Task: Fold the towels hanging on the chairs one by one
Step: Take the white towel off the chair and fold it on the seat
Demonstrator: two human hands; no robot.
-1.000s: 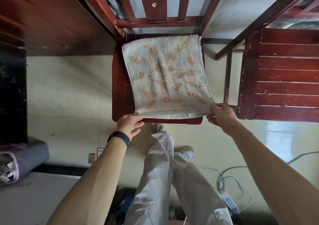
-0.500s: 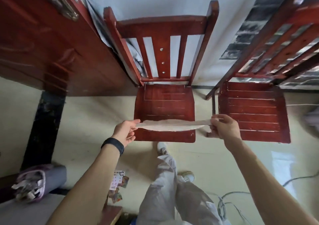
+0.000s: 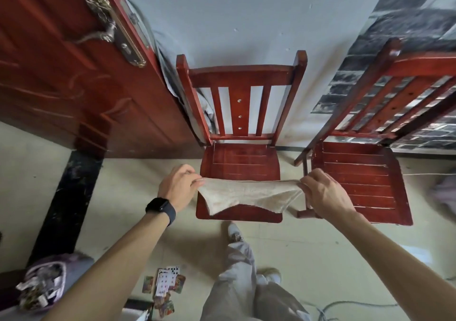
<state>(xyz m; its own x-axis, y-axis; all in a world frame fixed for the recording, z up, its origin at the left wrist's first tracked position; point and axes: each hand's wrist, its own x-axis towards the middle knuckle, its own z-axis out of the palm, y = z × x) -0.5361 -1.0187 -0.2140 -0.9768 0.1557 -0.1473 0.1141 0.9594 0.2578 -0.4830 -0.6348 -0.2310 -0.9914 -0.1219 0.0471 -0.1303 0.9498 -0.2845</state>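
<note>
Towel (image 3: 249, 193): mid-fold, pinched taut between left hand (image 3: 179, 187) and right hand (image 3: 323, 193) above chair seat (image 3: 240, 159). Next, likely: bring ends together.

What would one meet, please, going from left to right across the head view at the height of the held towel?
In order: black floor strip, left hand, towel, right hand, right-hand chair seat. The middle chair lies behind the towel, so it is left out.
</note>
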